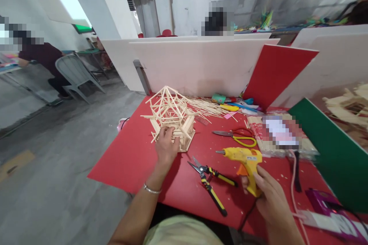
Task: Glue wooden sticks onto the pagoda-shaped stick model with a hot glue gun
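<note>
A model pavilion of thin wooden sticks (169,109) stands on the red tabletop, with a pointed roof frame above a many-sided base. My left hand (166,145) is at its near side, fingers bent over the front sticks; the fingertips are partly hidden among them. My right hand (267,187) is closed around the handle of a yellow hot glue gun (243,155), its nozzle pointing left and its orange trigger showing. Between the hands lie black-and-yellow snips (211,183), blades apart. Beyond the glue gun are scissors (238,136) with red and yellow handles.
Loose wooden sticks (205,107) lie behind the model, beside a yellow-handled tool (229,107). A phone (281,130) rests on bagged sticks (306,147) at right. A pink cable (293,183) runs near a purple box (324,203). White boards (201,61) wall the back. Another person (43,55) sits far left.
</note>
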`<state>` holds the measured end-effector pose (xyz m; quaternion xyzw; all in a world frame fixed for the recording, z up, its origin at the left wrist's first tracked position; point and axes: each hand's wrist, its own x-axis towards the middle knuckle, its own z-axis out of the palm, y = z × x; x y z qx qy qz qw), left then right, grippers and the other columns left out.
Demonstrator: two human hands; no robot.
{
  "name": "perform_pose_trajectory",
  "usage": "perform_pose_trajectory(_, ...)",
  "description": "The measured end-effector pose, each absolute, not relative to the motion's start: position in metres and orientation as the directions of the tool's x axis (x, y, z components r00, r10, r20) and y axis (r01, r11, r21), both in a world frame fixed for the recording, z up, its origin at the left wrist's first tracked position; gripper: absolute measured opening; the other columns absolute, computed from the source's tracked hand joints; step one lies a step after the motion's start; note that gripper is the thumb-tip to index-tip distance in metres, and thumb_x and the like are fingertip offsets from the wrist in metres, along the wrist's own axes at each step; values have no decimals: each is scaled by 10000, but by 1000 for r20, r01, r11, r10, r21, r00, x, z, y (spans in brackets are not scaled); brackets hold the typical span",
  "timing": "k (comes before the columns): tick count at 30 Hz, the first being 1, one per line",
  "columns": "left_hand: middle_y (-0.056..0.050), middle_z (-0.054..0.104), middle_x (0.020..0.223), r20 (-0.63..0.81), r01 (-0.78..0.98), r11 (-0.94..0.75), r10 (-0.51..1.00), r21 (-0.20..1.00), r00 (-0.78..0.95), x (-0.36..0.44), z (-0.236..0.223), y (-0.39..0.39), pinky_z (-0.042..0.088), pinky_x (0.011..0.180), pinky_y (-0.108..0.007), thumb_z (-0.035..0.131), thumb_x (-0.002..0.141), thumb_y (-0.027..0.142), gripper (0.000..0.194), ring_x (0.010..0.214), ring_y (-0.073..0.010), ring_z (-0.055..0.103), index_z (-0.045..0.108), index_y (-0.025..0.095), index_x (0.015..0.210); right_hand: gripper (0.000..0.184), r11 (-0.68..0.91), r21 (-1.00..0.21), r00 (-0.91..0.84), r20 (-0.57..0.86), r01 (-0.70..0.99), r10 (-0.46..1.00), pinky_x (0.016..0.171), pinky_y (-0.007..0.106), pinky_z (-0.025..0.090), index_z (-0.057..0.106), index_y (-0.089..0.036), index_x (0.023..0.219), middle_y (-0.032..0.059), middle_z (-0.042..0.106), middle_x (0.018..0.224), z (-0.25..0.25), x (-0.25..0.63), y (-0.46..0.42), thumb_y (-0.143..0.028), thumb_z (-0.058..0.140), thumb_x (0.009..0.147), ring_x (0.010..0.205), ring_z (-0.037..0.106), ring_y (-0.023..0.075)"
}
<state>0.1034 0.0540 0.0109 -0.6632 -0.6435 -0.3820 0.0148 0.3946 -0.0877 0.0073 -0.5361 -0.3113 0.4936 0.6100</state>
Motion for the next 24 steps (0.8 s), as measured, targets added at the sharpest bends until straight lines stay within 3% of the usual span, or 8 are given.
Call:
perform_pose_trajectory(4,-95,649,1201,491,870,-187,868,456,-70,90,18,49,545,837,-343,665,842,224,360,1010,-251,675,660,208,1201,372,-128,-964,325,-201,-233,924,524,230,499,643,-204,893,15,664,700,8,386,-84,-494,823,747,588,593,136)
perform_pose_trajectory(8,-113,627,1281,428,890,-193,904,413,-3,85,22,38,567,788,-338,642,856,214,414,1084,-270,665,621,224,1270,364,-123,-979,280,-166,-164,946,533,225,496,632,-202,892,8,652,693,13,371,-77,-507,797,782,600,591,134)
perform_pose_trajectory(13,-124,529,1494,507,852,-303,860,426,52,85,16,23,581,875,-365,573,917,208,510,1281,-276,587,509,211,1423,362,-111,-990,247,-129,-82,960,530,219,480,631,-199,897,0,640,694,23,356,-73,-518,775,806,580,571,119)
perform_pose_trajectory(18,-89,593,1441,573,814,-377,817,443,66,84,20,25,537,994,-329,483,968,154,386,1300,-220,584,592,217,1332,360,-95,-995,263,-103,-43,959,528,219,467,632,-199,872,0,640,679,25,350,-73,-526,769,809,572,567,119)
perform_pose_trajectory(24,-82,647,1367,413,885,-299,900,356,138,86,39,36,560,893,-326,523,899,61,433,1144,-232,669,627,220,1287,331,-46,-999,327,-45,-5,944,595,217,491,630,-213,880,-1,656,721,37,343,-68,-525,735,845,657,610,129)
